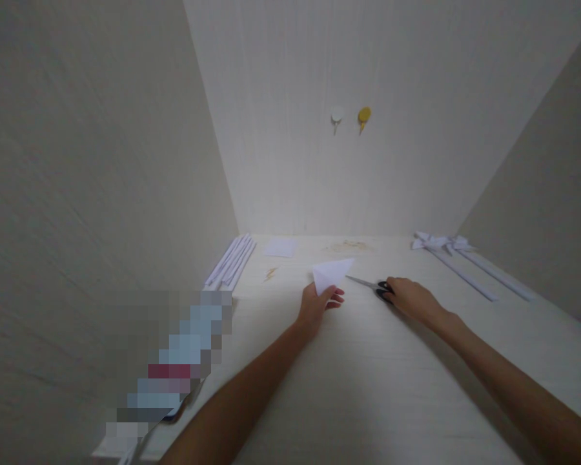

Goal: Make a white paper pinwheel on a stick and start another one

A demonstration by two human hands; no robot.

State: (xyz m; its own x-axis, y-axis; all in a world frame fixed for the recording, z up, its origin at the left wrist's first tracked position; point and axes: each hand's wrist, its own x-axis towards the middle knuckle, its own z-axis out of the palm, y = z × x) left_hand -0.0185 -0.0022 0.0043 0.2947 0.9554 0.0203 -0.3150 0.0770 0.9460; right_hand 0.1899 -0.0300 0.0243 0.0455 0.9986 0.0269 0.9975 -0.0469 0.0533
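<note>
Between the thumb and fingers of my left hand (317,305) is a folded white paper triangle (330,274), its long edge turned up and one point aimed right. My right hand (407,297) grips a pair of scissors (375,285) by the black handles. The metal blades point left and look closed, with their tip a little to the right of the paper and apparently apart from it. Behind the paper, a flat white paper square (281,247) lies on the white table (358,387).
Rolled white paper sticks (231,259) lie at the left. Two paper sticks with folded paper ends (458,258) rest at the right. A pixelated object (184,355) covers the left edge. White and yellow hooks (364,115) are on the back wall; side walls enclose the table.
</note>
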